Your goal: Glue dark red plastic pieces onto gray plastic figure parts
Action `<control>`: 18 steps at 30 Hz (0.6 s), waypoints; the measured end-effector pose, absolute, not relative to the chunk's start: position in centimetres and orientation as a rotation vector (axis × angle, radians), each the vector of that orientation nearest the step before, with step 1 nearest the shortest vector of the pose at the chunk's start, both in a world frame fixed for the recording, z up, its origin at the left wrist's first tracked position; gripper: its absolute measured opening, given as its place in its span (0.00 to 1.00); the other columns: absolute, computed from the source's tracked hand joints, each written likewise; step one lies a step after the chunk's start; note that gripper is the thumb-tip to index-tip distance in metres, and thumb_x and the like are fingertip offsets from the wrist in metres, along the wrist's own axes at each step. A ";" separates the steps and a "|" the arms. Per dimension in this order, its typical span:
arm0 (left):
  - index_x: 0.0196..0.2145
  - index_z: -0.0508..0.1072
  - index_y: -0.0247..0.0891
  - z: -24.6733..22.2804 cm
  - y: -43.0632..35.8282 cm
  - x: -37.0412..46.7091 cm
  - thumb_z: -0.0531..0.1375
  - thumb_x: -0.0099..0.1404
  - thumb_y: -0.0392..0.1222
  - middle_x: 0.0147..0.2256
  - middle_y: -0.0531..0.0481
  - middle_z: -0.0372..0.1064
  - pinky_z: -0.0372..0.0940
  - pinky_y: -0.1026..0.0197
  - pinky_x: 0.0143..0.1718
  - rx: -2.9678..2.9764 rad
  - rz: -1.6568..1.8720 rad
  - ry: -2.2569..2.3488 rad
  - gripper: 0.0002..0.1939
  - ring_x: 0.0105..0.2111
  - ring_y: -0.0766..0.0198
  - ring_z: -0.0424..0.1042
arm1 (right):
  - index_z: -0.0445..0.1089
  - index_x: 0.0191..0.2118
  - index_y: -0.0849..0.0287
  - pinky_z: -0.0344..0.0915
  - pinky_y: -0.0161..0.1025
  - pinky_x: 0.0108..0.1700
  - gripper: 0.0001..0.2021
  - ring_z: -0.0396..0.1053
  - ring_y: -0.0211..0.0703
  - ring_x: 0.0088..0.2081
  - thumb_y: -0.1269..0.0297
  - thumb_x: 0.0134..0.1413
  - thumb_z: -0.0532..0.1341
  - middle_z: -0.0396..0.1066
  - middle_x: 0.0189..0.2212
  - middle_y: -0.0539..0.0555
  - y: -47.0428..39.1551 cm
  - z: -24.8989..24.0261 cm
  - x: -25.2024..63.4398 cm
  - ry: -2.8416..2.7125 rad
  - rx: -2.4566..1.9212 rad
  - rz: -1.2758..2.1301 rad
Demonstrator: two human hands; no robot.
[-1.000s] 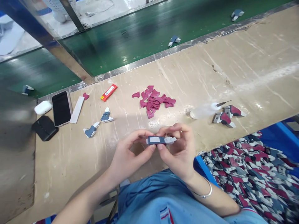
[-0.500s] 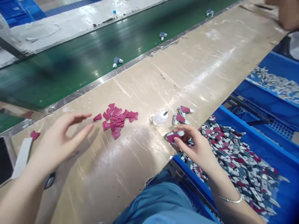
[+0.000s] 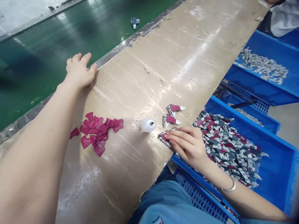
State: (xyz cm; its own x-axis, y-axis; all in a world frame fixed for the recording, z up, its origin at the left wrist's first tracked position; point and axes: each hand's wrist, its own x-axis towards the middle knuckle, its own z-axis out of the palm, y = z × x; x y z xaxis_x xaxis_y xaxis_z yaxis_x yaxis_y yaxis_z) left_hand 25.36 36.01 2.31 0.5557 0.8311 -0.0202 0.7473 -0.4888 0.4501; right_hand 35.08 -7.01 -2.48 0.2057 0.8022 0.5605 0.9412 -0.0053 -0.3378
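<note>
My left hand (image 3: 80, 70) reaches over the metal edge of the green belt, palm down, fingers apart and slightly bent. Whatever lies under its palm is hidden. At the table's near edge my right hand (image 3: 190, 144) has its fingers pressed together on a small grey-and-crimson plastic part (image 3: 163, 139), low at the table top. Just beyond it lie two similar parts, an upper one (image 3: 175, 108) and a lower one (image 3: 170, 119), each with a crimson piece on it. A small white squeeze bottle (image 3: 148, 125) with a dark thin tip stands beside them. Loose crimson pieces (image 3: 98, 132) are heaped left of the bottle.
On the green conveyor belt (image 3: 105, 34) lies one grey-and-white part (image 3: 135, 22). A blue bin (image 3: 277, 155) full of grey, white and crimson parts stands to the right below the table. Farther back, another blue bin (image 3: 259, 85) holds pale parts. Part of another person shows at top right.
My left hand has moved from beside the crimson heap forward to the belt's edge. My right hand has turned palm down, its fingers now flatter over the part. The view has shifted right.
</note>
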 end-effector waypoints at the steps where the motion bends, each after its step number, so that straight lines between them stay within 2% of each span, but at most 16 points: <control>1: 0.73 0.64 0.38 2.4 36.1 25.4 0.60 0.80 0.48 0.77 0.57 0.56 0.33 0.45 0.80 2.390 0.242 1.292 0.29 0.76 0.56 0.44 | 0.80 0.53 0.54 0.67 0.49 0.47 0.12 0.75 0.49 0.43 0.74 0.72 0.63 0.88 0.42 0.52 -6.8 -2.4 35.1 -1.619 -1.841 -0.283; 3: 0.67 0.70 0.34 2.7 36.1 24.9 0.60 0.81 0.52 0.76 0.52 0.58 0.35 0.43 0.81 2.390 0.221 1.317 0.26 0.76 0.53 0.45 | 0.79 0.49 0.55 0.66 0.49 0.46 0.09 0.74 0.49 0.42 0.74 0.72 0.63 0.88 0.42 0.52 -6.5 -2.4 35.0 -1.623 -1.848 -0.299; 5: 0.63 0.72 0.32 3.3 36.1 24.1 0.59 0.81 0.51 0.75 0.48 0.59 0.38 0.44 0.81 2.366 0.272 1.376 0.23 0.76 0.51 0.46 | 0.78 0.47 0.54 0.64 0.49 0.45 0.09 0.74 0.48 0.41 0.74 0.72 0.62 0.88 0.41 0.52 -6.2 -2.4 35.0 -1.617 -1.836 -0.300; 8: 0.58 0.71 0.32 4.1 36.4 22.6 0.62 0.80 0.40 0.70 0.46 0.61 0.42 0.43 0.81 2.278 0.385 1.511 0.14 0.76 0.52 0.51 | 0.78 0.47 0.53 0.64 0.48 0.45 0.09 0.74 0.48 0.40 0.74 0.73 0.61 0.87 0.39 0.51 -5.9 -2.8 35.0 -1.597 -1.810 -0.312; 11: 0.55 0.66 0.36 4.8 37.1 20.8 0.63 0.75 0.27 0.59 0.51 0.69 0.53 0.40 0.79 2.148 0.536 1.640 0.16 0.69 0.58 0.64 | 0.79 0.48 0.53 0.65 0.48 0.46 0.08 0.75 0.49 0.42 0.72 0.71 0.64 0.86 0.39 0.51 -6.1 -3.0 35.2 -1.589 -1.798 -0.358; 13: 0.54 0.62 0.37 5.1 37.1 19.3 0.63 0.75 0.25 0.49 0.56 0.71 0.65 0.42 0.73 2.005 0.682 1.727 0.18 0.57 0.65 0.74 | 0.79 0.52 0.52 0.67 0.49 0.48 0.12 0.77 0.51 0.44 0.72 0.68 0.67 0.86 0.41 0.53 -6.5 -2.7 34.8 -1.511 -1.794 -0.392; 15: 0.54 0.60 0.38 5.4 35.9 17.1 0.62 0.75 0.24 0.42 0.59 0.71 0.75 0.49 0.64 1.877 0.824 1.743 0.18 0.44 0.70 0.76 | 0.79 0.56 0.51 0.69 0.49 0.47 0.16 0.78 0.51 0.44 0.72 0.66 0.68 0.85 0.42 0.55 -6.9 -2.1 33.6 -1.375 -1.721 -0.371; 17: 0.55 0.60 0.38 5.7 33.2 14.1 0.63 0.73 0.25 0.41 0.59 0.74 0.79 0.56 0.52 1.809 0.924 1.623 0.21 0.39 0.71 0.77 | 0.80 0.57 0.49 0.71 0.48 0.43 0.14 0.78 0.49 0.39 0.68 0.70 0.66 0.84 0.39 0.54 -6.9 -1.2 31.6 -1.235 -1.541 -0.146; 18: 0.56 0.61 0.39 5.8 31.3 12.2 0.66 0.69 0.26 0.43 0.57 0.77 0.80 0.59 0.47 1.766 0.970 1.506 0.24 0.39 0.70 0.78 | 0.80 0.56 0.48 0.71 0.46 0.39 0.12 0.77 0.48 0.36 0.64 0.73 0.64 0.83 0.36 0.53 -6.7 -0.7 30.4 -1.147 -1.424 0.077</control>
